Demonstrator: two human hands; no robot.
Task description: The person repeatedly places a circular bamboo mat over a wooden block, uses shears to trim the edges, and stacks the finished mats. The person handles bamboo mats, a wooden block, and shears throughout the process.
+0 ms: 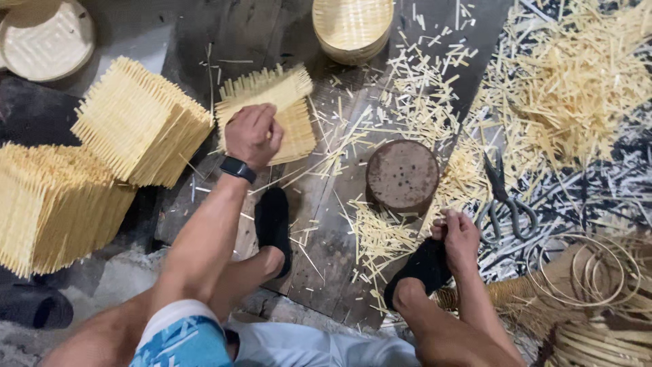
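Observation:
My left hand (252,134) reaches forward and grips a square woven bamboo mat (272,109) with fringed edges, lying on the dark wooden board (319,224). A black watch sits on that wrist. My right hand (458,234) rests by my right foot in a black shoe (421,268), fingers curled; I cannot tell whether it holds a strip. A round brown block (402,175) stands just beyond it. My left foot in a black shoe (273,221) is on the board.
Two tall stacks of woven mats (139,122) (54,204) stand at the left. A round basket (352,27) and a lid (46,39) lie at the top. Scissors (504,200), loose bamboo offcuts (577,81) and bamboo rings (584,272) fill the right.

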